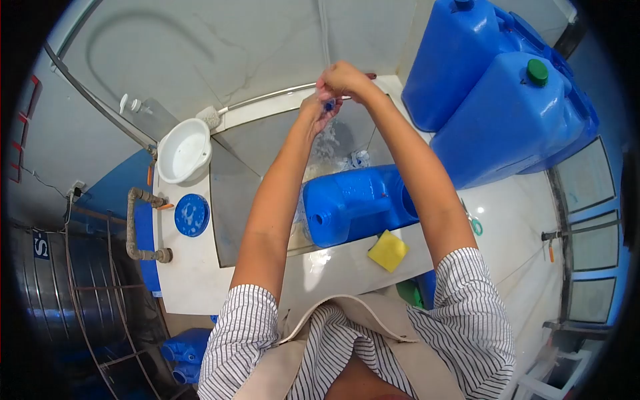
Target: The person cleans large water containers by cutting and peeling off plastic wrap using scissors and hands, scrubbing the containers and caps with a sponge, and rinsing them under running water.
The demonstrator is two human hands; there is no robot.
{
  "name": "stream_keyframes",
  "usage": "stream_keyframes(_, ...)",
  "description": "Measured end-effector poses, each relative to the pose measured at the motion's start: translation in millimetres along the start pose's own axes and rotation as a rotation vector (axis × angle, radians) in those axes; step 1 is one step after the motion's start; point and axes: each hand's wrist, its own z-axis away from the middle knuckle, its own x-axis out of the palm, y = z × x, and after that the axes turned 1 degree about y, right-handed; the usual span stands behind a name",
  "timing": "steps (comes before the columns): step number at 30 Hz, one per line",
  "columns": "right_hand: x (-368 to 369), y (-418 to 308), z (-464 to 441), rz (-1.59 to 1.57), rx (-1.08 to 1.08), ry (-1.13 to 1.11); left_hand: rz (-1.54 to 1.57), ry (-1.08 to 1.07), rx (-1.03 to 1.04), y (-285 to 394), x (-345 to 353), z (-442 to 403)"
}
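Over the far part of the sink [237, 180], my left hand [322, 112] has its fingers curled around a small dark blue cap [329, 105]. My right hand [341, 80] is closed just above it, touching the left; what its fingers pinch, if anything, is hidden. Nearer to me, a blue jug [353, 200] lies on its side at the sink's front edge, with its open mouth toward the left. A yellow sponge [388, 251] rests on the front ledge beside the jug.
A white basin [185, 152], a pump bottle [150, 117] and a blue lid [192, 215] stand on the left counter. Large blue containers [507, 120], one with a green cap [537, 72], fill the right side. Green-handled scissors [475, 225] lie beside my right forearm.
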Motion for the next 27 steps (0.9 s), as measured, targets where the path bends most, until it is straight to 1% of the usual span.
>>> stream_keyframes(1,1,0,2,-0.003,0.008,-0.009,0.002,0.010,-0.006,1,-5,4)
stream_keyframes(3,2,2,6,-0.282,0.000,0.021,-0.279,-0.062,-0.050,7,-20,11)
stream_keyframes(4,2,8,3,-0.284,0.005,0.026,-0.475,-0.005,-0.039,1,-33,13)
stream_keyframes(5,3,16,3,-0.288,0.013,0.017,-0.473,0.005,-0.046,-3,-50,19)
stream_keyframes(7,9,44,-2,-0.122,0.029,0.026,-0.728,-0.085,-0.056,-8,-74,65)
stream_keyframes(8,12,59,-7,0.234,0.024,-0.078,-0.775,-0.084,-0.023,-7,-79,93)
stream_keyframes(9,20,70,-1,0.228,0.030,-0.083,-0.823,-0.085,0.010,-8,-85,121)
stream_keyframes(11,41,91,21,0.094,0.157,0.004,-0.994,-0.300,0.132,-16,-110,163)
stream_keyframes(12,48,104,25,0.092,0.161,0.003,-1.132,-0.267,0.211,-22,-111,188)
stream_keyframes(13,56,118,25,0.186,0.119,-0.025,-1.267,-0.230,0.294,-24,-108,211)
stream_keyframes(14,65,131,30,0.278,0.081,-0.056,-1.265,-0.230,0.288,-28,-101,230)
stream_keyframes(15,75,138,38,0.276,0.085,-0.058,-1.224,-0.174,0.278,-33,-90,245)
stream_keyframes(16,84,143,48,0.324,-0.031,0.006,-1.183,-0.119,0.273,-38,-82,252)
stream_keyframes(17,93,148,60,0.369,-0.144,0.070,-1.183,-0.122,0.268,-42,-78,254)
stream_keyframes(18,102,147,76,0.368,-0.140,0.073,-1.207,-0.069,0.266,-45,-75,256)
stream_keyframes(19,108,143,92,0.342,-0.142,0.155,-1.229,-0.015,0.269,-48,-71,256)
stream_keyframes(20,114,138,105,0.316,-0.143,0.236,-1.227,-0.021,0.271,-49,-69,254)
stream_keyframes(21,119,141,113,0.317,-0.139,0.239,-1.342,0.056,0.170,-50,-66,250)
stream_keyframes(22,123,144,120,0.353,-0.200,0.304,-1.452,0.134,0.063,-50,-65,246)
stream_keyframes(23,125,147,124,0.390,-0.263,0.370,-1.449,0.128,0.062,-49,-65,242)
stream_keyframes(25,126,144,130,0.407,-0.253,0.375,-1.341,0.106,-0.152,-47,-68,233)
stream_keyframes(26,127,142,132,0.421,-0.277,0.419,-1.445,0.084,-0.100,-47,-68,232)
stream_keyframes(27,128,140,134,0.433,-0.300,0.462,-1.450,0.077,-0.103,-48,-67,235)
